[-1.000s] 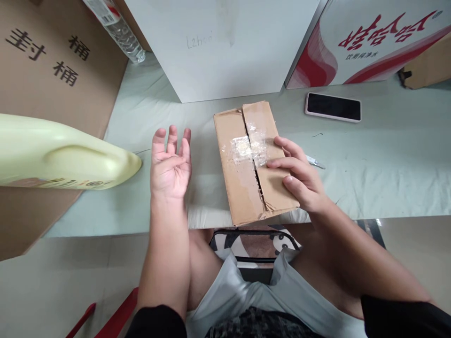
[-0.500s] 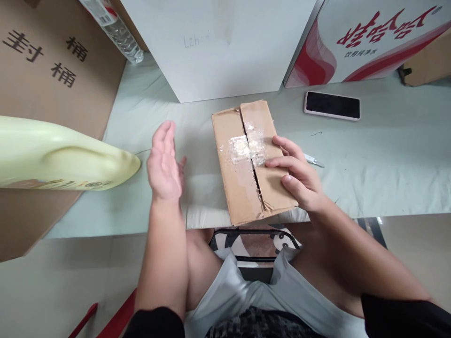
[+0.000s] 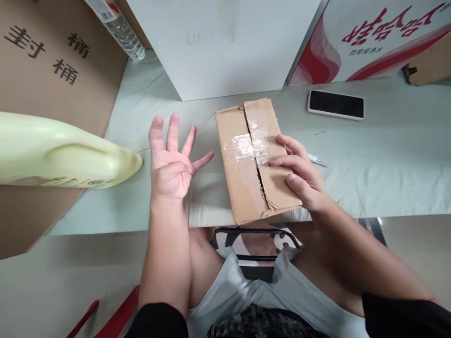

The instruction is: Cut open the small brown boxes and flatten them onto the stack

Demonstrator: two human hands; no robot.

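A small brown cardboard box [image 3: 239, 183] lies at a slant near the table's front edge. Clear tape crosses the narrow gap between its top flaps, which lie closed. My right hand [image 3: 299, 171] holds the box at its right side, with bent fingertips on the top flap. To the left of the box, my left hand [image 3: 172, 164] is raised and touches nothing; its palm shows, fingers spread and thumb folded across the palm. Just beyond my right hand lies a slim white pen-like tool [image 3: 317, 160], partly hidden by the fingers.
A pale yellow jug [image 3: 70, 150] juts in from the left before a large carton [image 3: 31, 89]. A water bottle [image 3: 121, 33], a white box [image 3: 229, 51] and a red-and-white carton [image 3: 352, 51] line the back. A phone [image 3: 336, 104] lies at right on the cloth-covered table [image 3: 387, 164].
My left hand has turned and spread its fingers, showing the palm. My right hand stays on the box. The whole view has shifted slightly.
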